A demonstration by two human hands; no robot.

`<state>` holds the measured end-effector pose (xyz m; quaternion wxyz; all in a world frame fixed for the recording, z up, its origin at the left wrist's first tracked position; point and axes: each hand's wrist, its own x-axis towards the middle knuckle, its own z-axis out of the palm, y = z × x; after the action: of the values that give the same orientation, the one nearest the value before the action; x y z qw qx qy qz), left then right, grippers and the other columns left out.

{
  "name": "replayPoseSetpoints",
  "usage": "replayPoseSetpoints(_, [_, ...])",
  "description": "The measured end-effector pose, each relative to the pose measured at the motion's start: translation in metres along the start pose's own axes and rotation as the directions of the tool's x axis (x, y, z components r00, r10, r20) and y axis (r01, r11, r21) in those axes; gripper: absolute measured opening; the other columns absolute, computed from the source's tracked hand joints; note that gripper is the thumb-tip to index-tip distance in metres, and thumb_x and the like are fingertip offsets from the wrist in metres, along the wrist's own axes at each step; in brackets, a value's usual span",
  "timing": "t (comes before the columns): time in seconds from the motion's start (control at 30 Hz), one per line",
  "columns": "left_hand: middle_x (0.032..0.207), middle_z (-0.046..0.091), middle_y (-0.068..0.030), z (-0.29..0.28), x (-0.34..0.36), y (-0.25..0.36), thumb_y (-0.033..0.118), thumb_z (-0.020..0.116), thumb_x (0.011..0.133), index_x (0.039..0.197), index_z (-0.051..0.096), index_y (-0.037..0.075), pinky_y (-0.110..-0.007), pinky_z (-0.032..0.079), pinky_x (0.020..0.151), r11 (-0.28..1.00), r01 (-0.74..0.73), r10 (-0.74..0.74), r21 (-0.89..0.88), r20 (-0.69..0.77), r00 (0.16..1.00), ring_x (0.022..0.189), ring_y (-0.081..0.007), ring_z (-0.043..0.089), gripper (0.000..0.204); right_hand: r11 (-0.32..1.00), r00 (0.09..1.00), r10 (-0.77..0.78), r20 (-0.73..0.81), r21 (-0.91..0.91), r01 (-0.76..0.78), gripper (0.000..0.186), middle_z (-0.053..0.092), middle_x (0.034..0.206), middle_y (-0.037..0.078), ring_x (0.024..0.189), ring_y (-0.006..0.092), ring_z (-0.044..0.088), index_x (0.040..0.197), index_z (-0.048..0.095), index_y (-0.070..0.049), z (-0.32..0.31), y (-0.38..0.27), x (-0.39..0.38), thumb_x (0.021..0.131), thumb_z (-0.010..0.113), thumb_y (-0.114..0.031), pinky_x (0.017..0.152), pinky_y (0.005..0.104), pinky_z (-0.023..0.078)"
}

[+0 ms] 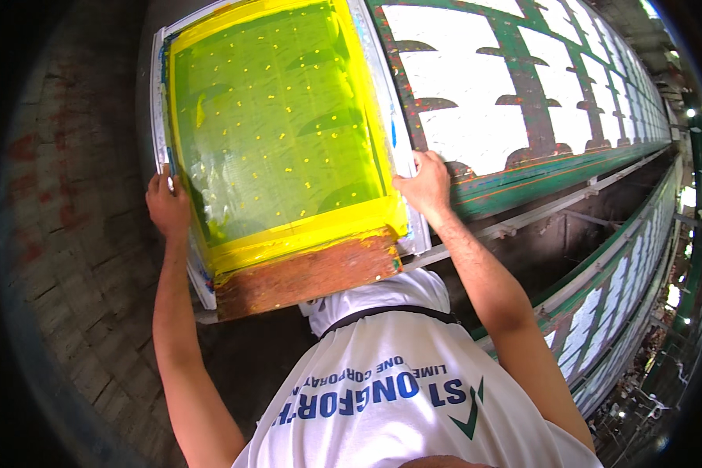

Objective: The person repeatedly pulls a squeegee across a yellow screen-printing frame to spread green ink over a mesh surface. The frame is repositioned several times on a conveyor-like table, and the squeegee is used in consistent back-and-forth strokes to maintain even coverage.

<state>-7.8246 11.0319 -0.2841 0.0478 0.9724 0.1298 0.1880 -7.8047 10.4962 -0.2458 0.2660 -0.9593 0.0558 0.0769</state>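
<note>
A screen printing frame (158, 109) with a whitish, paint-stained rim lies in front of me. Its yellow-green mesh (269, 117) carries small yellow dots and is bordered with yellow tape. My left hand (168, 207) grips the left side bar, fingers curled over it. On the opposite bar, my right hand (425, 186) is closed round the edge with the thumb on top. A worn brown wooden board (308, 273) runs across the near end of the frame, close to my waist. The undersides of both hands are hidden.
To the right stretches a long green printing table (538, 129) with rows of white pieces (456, 86) on it. A metal rail (593, 187) follows its near edge. Beyond a gap stands another such table (600, 312). Paved floor (62, 257) lies at the left.
</note>
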Motion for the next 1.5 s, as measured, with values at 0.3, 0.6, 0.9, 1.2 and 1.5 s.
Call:
replayPoseSetpoints(0.3, [0.127, 0.072, -0.0197, 0.023, -0.003, -0.027, 0.021, 0.075, 0.101, 0.136, 0.075, 0.011, -0.045, 0.055, 0.096, 0.99, -0.088, 0.08, -0.111, -0.07, 0.994, 0.116, -0.0363, 0.067, 0.036, 0.975, 0.975, -0.098, -0.199, 0.177, 0.134, 0.041, 0.066, 0.099, 0.014, 0.092, 0.0356, 0.07, 0.107, 0.076, -0.005, -0.035, -0.018, -0.011, 0.07, 0.083, -0.021, 0.081, 0.0471, 0.058])
replayPoseSetpoints(0.6, [0.114, 0.072, -0.0176, -0.015, 0.05, 0.063, 0.016, 0.078, 0.098, 0.135, 0.075, 0.009, -0.04, 0.056, 0.087, 0.977, -0.01, 0.009, -0.215, -0.006, 1.0, 0.1, -0.0321, 0.07, 0.038, 0.97, 0.956, -0.153, -0.252, 0.146, 0.193, 0.04, 0.069, 0.095, 0.013, 0.087, 0.033, 0.071, 0.106, 0.08, -0.011, -0.117, 0.051, 0.035, 0.07, 0.085, -0.028, 0.078, 0.0453, 0.059])
replayPoseSetpoints(0.9, [0.121, 0.071, -0.0194, 0.025, 0.035, 0.348, 0.02, 0.081, 0.094, 0.131, 0.078, 0.017, -0.045, 0.058, 0.09, 0.982, -0.047, 0.042, -0.184, -0.029, 0.999, 0.107, -0.0358, 0.068, 0.038, 0.982, 0.985, -0.085, -0.149, 0.155, 0.108, 0.043, 0.074, 0.098, 0.014, 0.085, 0.0317, 0.074, 0.111, 0.08, -0.005, -0.226, 0.279, 0.127, 0.073, 0.085, -0.024, 0.078, 0.0406, 0.059])
replayPoseSetpoints(1.2, [0.129, 0.066, -0.0191, 0.027, -0.008, 0.437, 0.022, 0.079, 0.095, 0.132, 0.077, 0.016, -0.046, 0.056, 0.094, 0.987, 0.035, -0.038, -0.156, -0.016, 0.999, 0.119, -0.0361, 0.063, 0.037, 0.992, 0.996, -0.045, -0.078, 0.113, 0.054, 0.06, 0.074, 0.108, 0.015, 0.085, 0.0265, 0.072, 0.128, 0.074, 0.005, -0.245, 0.357, 0.135, 0.075, 0.083, -0.021, 0.081, 0.0373, 0.058])
replayPoseSetpoints(1.5, [0.128, 0.066, -0.0174, 0.038, -0.018, 0.443, 0.021, 0.077, 0.097, 0.135, 0.073, 0.019, -0.047, 0.056, 0.096, 0.986, 0.128, -0.129, -0.107, 0.003, 0.992, 0.12, -0.036, 0.063, 0.038, 0.983, 0.995, -0.079, -0.064, 0.162, 0.088, 0.065, 0.072, 0.108, 0.014, 0.084, 0.0236, 0.068, 0.131, 0.071, 0.008, -0.235, 0.371, 0.132, 0.074, 0.083, -0.021, 0.082, 0.036, 0.057])
